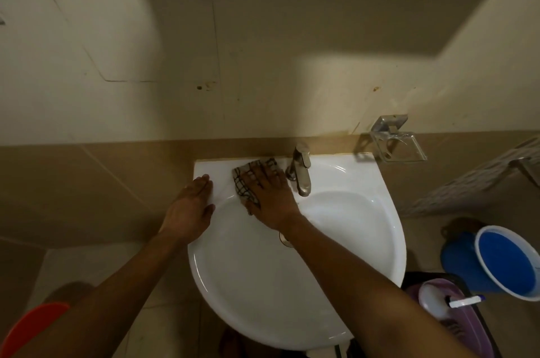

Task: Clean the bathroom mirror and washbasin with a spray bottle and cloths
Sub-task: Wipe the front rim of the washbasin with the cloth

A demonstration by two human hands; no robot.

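1. the right hand (270, 191) lies flat, fingers spread, palm down on a checked cloth (245, 182), pressing it onto the back ledge of the white washbasin (388, 211) just left of the tap (301, 170); it pins the cloth rather than closing round it.
2. the left hand (190, 211) is open and holds nothing, resting on the basin's left rim, probably as a brace.
3. risk: the fingertips sit very near the tap base, so a stroke to the right could knock the knuckles on the metal or bunch the cloth against it.
4. risk: pinned only by a flat palm, the cloth could slide out on the glossy ledge and drop into the bowl.
5. risk: if the rim is wet, the bracing hand may slip off.
6. no spray bottle is in view, and the mirror shows only as a pale edge at the top, if that is what it is.
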